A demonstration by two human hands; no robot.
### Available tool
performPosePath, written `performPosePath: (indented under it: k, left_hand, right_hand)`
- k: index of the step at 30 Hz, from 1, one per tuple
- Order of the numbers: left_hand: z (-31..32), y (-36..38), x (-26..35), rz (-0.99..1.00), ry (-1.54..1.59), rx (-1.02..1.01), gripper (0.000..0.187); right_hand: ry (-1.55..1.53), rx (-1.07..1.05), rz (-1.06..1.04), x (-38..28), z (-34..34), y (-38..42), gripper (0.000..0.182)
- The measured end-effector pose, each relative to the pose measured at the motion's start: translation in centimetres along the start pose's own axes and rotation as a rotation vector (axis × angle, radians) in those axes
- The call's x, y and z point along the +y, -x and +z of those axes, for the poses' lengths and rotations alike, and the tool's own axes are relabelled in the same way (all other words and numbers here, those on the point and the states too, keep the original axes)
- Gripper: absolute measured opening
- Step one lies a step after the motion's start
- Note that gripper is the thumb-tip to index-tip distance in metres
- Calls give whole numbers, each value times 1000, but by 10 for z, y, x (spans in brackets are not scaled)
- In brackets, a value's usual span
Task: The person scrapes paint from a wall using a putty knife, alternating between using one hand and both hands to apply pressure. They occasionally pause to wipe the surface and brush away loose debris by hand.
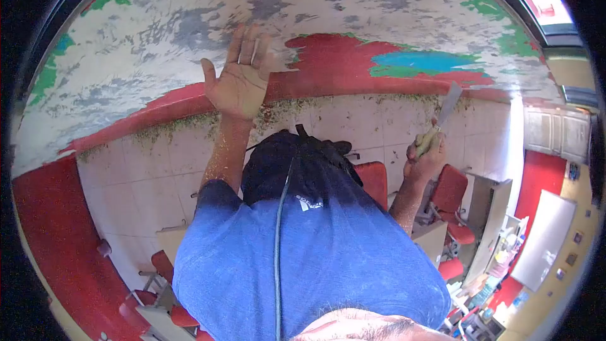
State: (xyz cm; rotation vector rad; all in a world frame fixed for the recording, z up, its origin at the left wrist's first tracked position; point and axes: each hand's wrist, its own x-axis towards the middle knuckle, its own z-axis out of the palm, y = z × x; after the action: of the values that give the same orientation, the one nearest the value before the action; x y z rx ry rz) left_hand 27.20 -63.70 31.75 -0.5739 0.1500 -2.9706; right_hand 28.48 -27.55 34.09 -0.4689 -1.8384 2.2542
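The left hand [238, 91] was spread, palm turned toward the head camera, with the thumb set wide of the fingers; it gripped no object. Its fingers overlapped the wall [331, 57] in the view; contact between hand and wall could not be determined. The right hand [429, 159] was closed around the pale yellow-green handle of a scraper [449, 106]. The scraper was located to the right of the torso, its flat metal blade directed away from the body, with the tip overlapping the lower red edge of the wall; contact at the tip could not be determined. The wall surface carried white, grey, green, blue and red patches. Below it, paint flakes [287, 113] lay scattered on the tiled floor [142, 158]. A red chair [449, 189] stood beyond the right forearm.
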Motion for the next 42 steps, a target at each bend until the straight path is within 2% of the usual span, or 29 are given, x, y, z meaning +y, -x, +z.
performPosePath:
  k: [2, 5, 8, 10, 11, 12, 14, 17, 19, 22, 25, 29, 34, 37, 40, 42]
  left_hand:
    - [3, -1, 2, -10, -91, -32, 71]
    - [23, -2, 6, 187, -295, 220, 56]
    - [15, -9, 42, 600, -1218, 356, 35]
    - [38, -21, 63, 863, -1304, 583, 22]
    - [47, -25, 76, 978, -1389, 625, 22]
    - [55, -31, 85, 1095, -1472, 666, 22]
    - [77, -60, 82, 1508, -1827, 513, 35]
    - [58, -103, 98, 1633, -2143, 431, 64]
    - [55, -128, 67, 1699, -2352, 486, 75]
    - [43, -141, 31, 1672, -2556, 291, 79]
    - [26, -145, 0, 1577, -2719, 24, 73]
    - [9, -144, -38, 1330, -2783, -257, 62]
    - [15, -144, -78, 1044, -2894, -594, 56]
    - [19, -148, -104, 771, -2806, -817, 49]
    - [35, -136, -151, 570, -2759, -829, 41]
    - [17, -124, -189, -86, -2312, -715, 39]
  right_hand:
    - [-18, -6, -1, -4, 8, 1, 35]
    - [-37, -14, -10, -5, 14, 0, 33]
    - [-47, -54, 8, 2, 7, 0, 32]
    - [-14, -65, 16, 5, 5, 0, 32]
    - [5, -46, 17, 8, 4, -1, 33]
    - [23, -27, 17, 11, 3, -4, 34]
    - [29, -15, 23, 11, 7, -5, 34]
    - [11, -59, 34, 7, 11, 1, 32]
    - [3, -111, 20, 5, 11, 4, 28]
    - [4, -133, 9, 4, 11, 4, 27]
    - [46, -65, 58, 5, 15, 8, 28]
    - [12, -129, 49, 7, 15, 10, 29]
    - [-23, -78, 53, 6, 18, 19, 30]
    - [41, -21, 18, 20, 8, 19, 29]
    - [27, 53, 16, 15, 0, 23, 26]
    - [-11, 73, 13, 6, -2, 22, 25]
